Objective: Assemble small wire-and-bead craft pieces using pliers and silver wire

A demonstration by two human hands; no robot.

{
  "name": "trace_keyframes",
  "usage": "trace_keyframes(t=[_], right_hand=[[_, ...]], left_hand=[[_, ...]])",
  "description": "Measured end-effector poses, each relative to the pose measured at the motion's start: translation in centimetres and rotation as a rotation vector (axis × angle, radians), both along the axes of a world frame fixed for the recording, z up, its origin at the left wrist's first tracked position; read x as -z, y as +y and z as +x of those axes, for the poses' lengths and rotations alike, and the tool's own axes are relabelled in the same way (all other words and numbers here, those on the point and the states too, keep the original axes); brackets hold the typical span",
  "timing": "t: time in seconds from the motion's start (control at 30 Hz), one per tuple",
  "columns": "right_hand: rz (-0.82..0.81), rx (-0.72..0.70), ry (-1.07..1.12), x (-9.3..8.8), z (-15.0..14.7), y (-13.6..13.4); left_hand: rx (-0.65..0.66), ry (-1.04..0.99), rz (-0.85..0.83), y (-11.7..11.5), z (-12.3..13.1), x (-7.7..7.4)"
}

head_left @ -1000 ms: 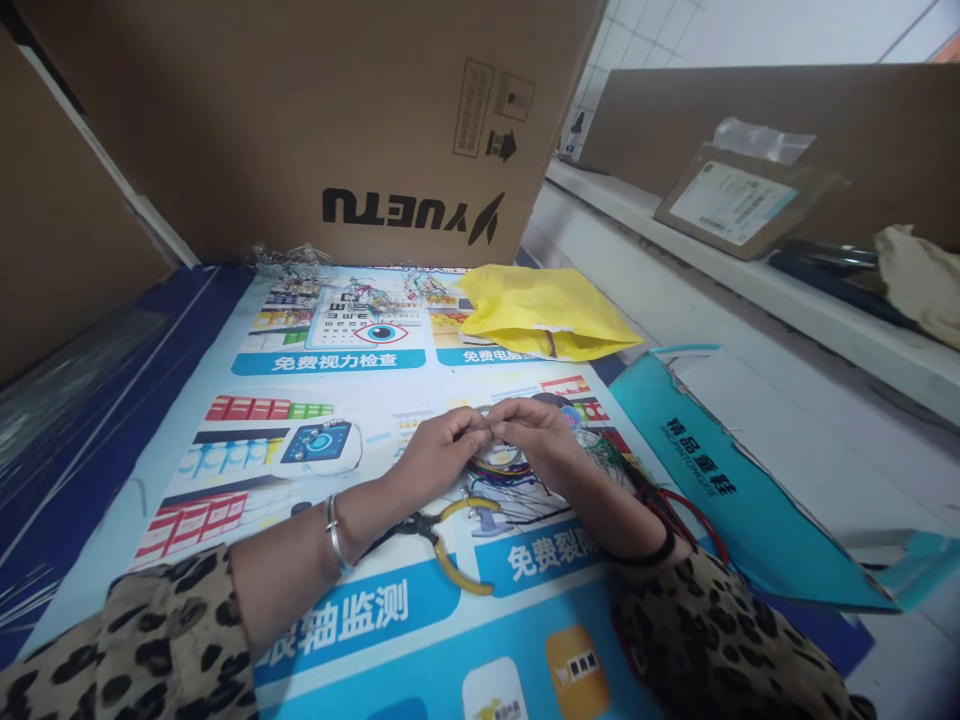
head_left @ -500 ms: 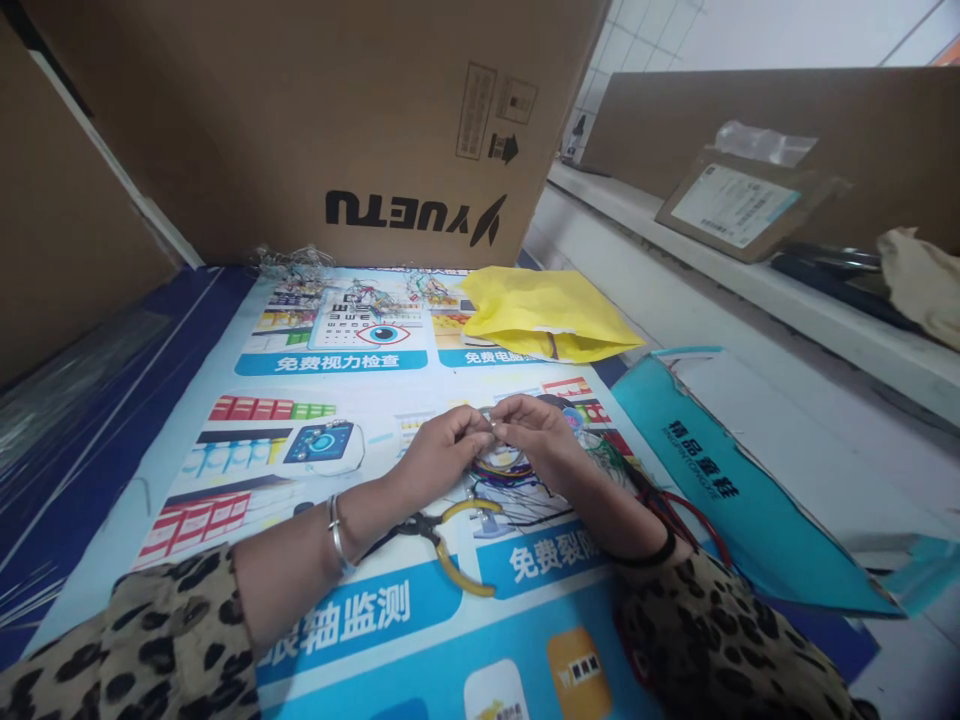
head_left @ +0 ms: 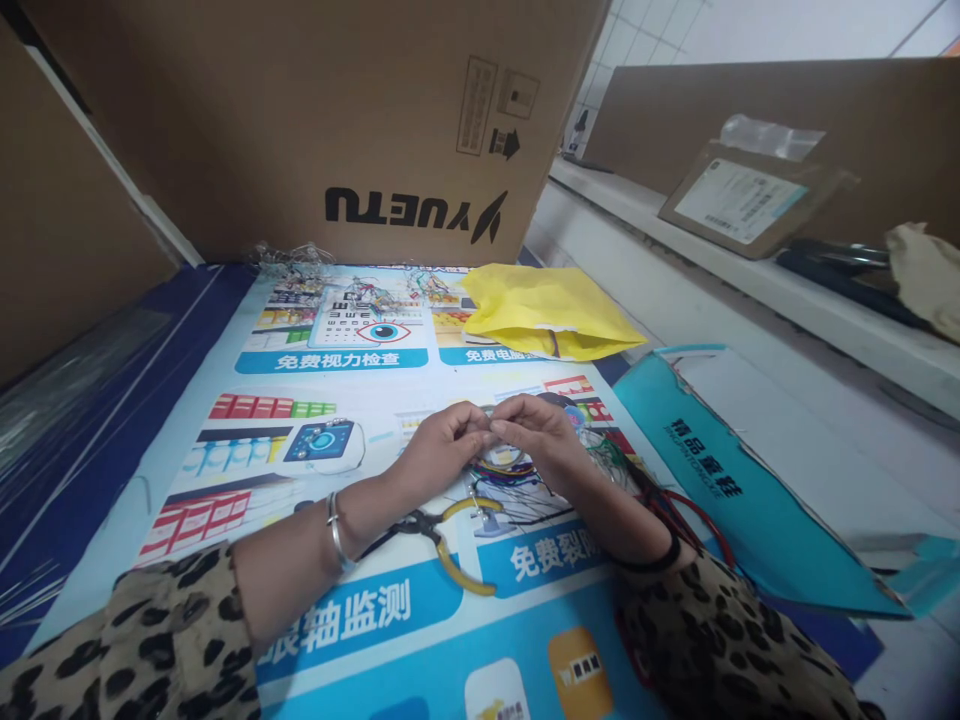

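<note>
Over the middle of the printed sheet, my left hand (head_left: 448,442) and my right hand (head_left: 541,432) meet with thumbs and forefingers pinched together. Whatever sits between the fingertips is too small and covered to make out. Just below the fingers is a round coil of thin multicoloured cords (head_left: 514,476), partly hidden by both hands. A small silvery dangling piece (head_left: 475,490) shows at its left edge. Pliers with yellow handles (head_left: 459,572) lie on the sheet below my left hand, their jaws partly behind my wrist.
A yellow pouch (head_left: 551,310) lies beyond my hands. Tangled thin silvery strands (head_left: 292,262) and coloured bits (head_left: 371,295) lie near the large cardboard box (head_left: 300,110). At right are red-handled tools (head_left: 701,515), a teal box panel (head_left: 694,450) and a ledge holding a bagged package (head_left: 739,200).
The pinched fingers have shifted very slightly and stay together at the same spot. The silvery dangling piece shows more clearly now. The pliers and pouch lie as before.
</note>
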State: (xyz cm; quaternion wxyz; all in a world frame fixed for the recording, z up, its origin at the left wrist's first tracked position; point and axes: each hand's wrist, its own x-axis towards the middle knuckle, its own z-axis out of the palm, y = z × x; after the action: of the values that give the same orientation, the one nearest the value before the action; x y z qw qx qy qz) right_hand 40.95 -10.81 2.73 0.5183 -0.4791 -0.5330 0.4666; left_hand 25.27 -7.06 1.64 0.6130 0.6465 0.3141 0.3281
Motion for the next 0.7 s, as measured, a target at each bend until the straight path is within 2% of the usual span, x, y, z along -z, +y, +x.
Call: trace_keyframes(t=[0.37,0.7], right_hand=[[-0.091,-0.110,0.121,0.16,0.16,0.06],[0.003,-0.020,0.120,-0.42,-0.09,-0.26]], left_hand=[[0.021,-0.065,-0.072,-0.07,0.20,0.23],[-0.030,-0.003,0.075,-0.07,-0.01,0.12]])
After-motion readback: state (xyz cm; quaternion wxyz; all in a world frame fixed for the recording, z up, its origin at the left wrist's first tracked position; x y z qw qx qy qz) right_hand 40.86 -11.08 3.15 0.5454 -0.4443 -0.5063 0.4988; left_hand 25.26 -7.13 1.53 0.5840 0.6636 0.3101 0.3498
